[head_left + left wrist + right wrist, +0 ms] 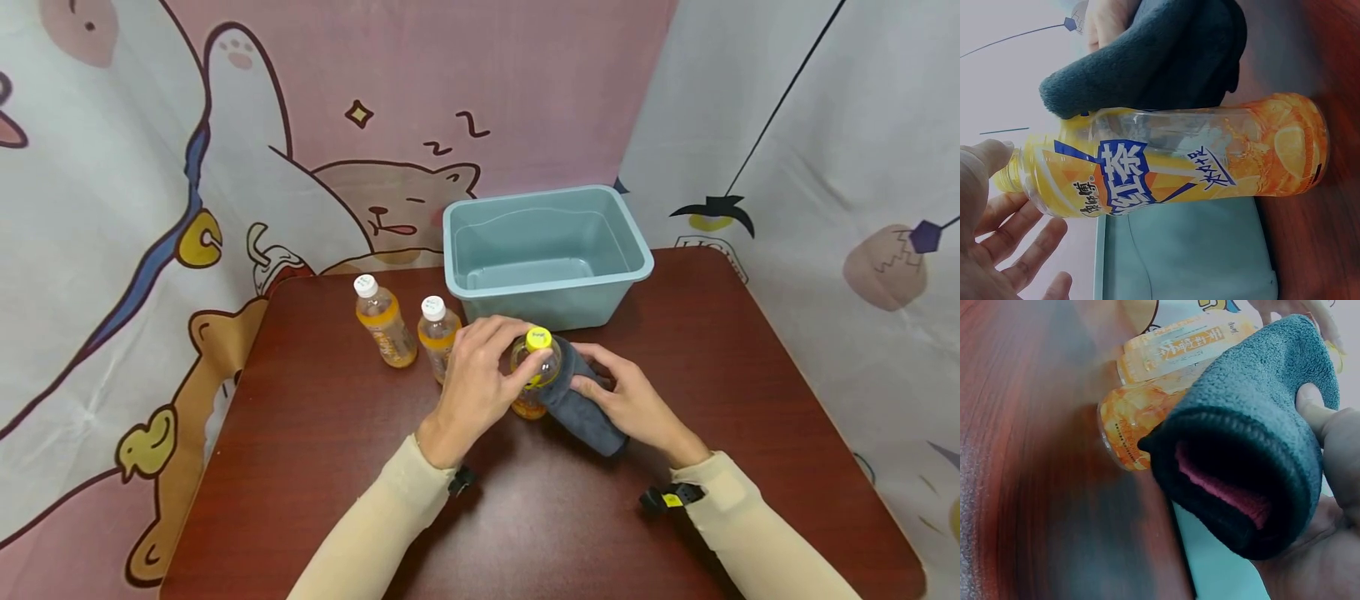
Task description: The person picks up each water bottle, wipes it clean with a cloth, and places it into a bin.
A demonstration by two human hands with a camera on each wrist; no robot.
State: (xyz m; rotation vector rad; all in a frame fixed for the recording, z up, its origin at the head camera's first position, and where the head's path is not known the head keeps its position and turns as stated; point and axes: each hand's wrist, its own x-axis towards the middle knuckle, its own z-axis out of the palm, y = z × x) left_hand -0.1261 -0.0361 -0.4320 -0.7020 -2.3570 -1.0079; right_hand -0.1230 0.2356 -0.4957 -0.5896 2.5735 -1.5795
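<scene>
Yellow-capped clear plastic bottle [1172, 159], top pinched by left hand [477, 367] fingers; charcoal rolled plush cloth [583, 417], grasped by right hand [637, 402] fingers, touching bottle below left fingers.

Above the tub [547, 292], the way in is free. In front of it, the yellow-capped bottle [1172, 165], rolled cloth [583, 417], left hand [480, 367] and right hand [630, 400] block passage; two white-capped bottles [387, 323] obstruct its front left. Bench [720, 358] room opens to its right; a sheet [555, 100] hangs close behind.
</scene>
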